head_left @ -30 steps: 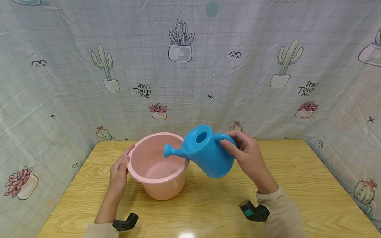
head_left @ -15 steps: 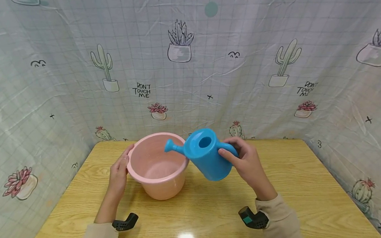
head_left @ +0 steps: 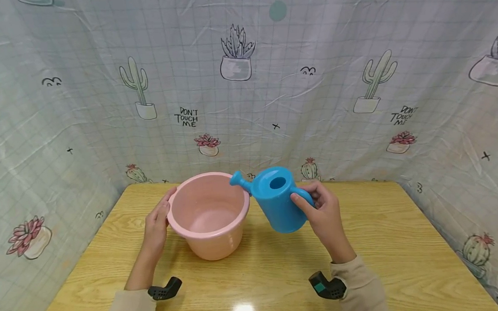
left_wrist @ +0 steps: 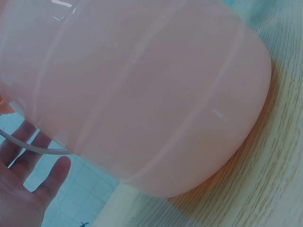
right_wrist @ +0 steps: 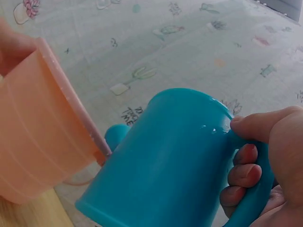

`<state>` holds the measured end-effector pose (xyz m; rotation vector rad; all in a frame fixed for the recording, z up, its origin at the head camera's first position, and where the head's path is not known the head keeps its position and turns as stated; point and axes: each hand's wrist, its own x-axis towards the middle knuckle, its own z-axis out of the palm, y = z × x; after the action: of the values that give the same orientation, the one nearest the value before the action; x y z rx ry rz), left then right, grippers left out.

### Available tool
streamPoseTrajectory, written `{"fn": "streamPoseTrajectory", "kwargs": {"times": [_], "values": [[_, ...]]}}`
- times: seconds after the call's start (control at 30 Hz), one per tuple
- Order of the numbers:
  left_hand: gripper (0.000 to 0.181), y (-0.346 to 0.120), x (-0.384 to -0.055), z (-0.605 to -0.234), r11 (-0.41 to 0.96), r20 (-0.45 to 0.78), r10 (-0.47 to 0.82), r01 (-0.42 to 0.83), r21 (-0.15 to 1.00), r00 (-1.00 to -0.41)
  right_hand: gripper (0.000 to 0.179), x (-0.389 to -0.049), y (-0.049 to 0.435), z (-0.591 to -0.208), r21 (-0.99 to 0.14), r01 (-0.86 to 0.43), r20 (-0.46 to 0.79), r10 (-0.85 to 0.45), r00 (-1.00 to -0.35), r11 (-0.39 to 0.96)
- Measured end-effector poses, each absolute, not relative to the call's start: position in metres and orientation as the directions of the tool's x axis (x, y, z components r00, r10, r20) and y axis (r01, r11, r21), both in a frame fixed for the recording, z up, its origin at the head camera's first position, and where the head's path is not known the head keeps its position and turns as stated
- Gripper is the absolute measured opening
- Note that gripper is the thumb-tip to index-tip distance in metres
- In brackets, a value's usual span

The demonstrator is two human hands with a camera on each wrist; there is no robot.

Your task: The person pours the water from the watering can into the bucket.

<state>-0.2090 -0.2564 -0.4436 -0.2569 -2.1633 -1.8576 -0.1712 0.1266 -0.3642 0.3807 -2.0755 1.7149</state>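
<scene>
A pink plastic basin point(head_left: 213, 246) stands on the table, left of the middle. My left hand point(head_left: 156, 223) rests against the outside of its left rim; in the left wrist view the fingers point(left_wrist: 49, 182) look extended, some tips hidden behind the basin. A thin loop handle point(left_wrist: 35, 147) crosses in front of them. My right hand point(head_left: 325, 212) grips the handle of a blue watering can point(head_left: 281, 210), fingers curled through it and thumb on top, as the right wrist view shows. The can is held slightly tilted, its spout point(head_left: 243, 181) by the basin's right rim. No water stream is visible.
A wooden table point(head_left: 389, 242) lies under everything. Behind it and along both sides hangs a pale sheet point(head_left: 315, 138) with printed cactus drawings. Black wrist devices point(head_left: 328, 286) sit on both sleeves.
The watering can has moved right and tipped back more upright, its spout shifting from above the basin's inside to its right rim. The left hand and basin stay in place.
</scene>
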Motion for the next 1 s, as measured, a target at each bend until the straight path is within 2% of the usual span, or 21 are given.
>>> {"fn": "streamPoseTrajectory", "kwargs": {"times": [0.53, 1.0], "values": [[0.047, -0.256, -0.211, -0.444, 0.146, 0.313, -0.071, 0.301, 0.942, -0.947, 0.018, -0.169, 0.125, -0.373, -0.905, -0.409, 0.425, 0.232, -0.875, 0.115], [0.048, -0.257, -0.209, -0.445, 0.155, 0.33, -0.037, 0.32, 0.935, -0.943, 0.018, -0.172, 0.128, -0.386, -0.913, -0.392, 0.407, 0.278, -0.87, 0.11]]}}
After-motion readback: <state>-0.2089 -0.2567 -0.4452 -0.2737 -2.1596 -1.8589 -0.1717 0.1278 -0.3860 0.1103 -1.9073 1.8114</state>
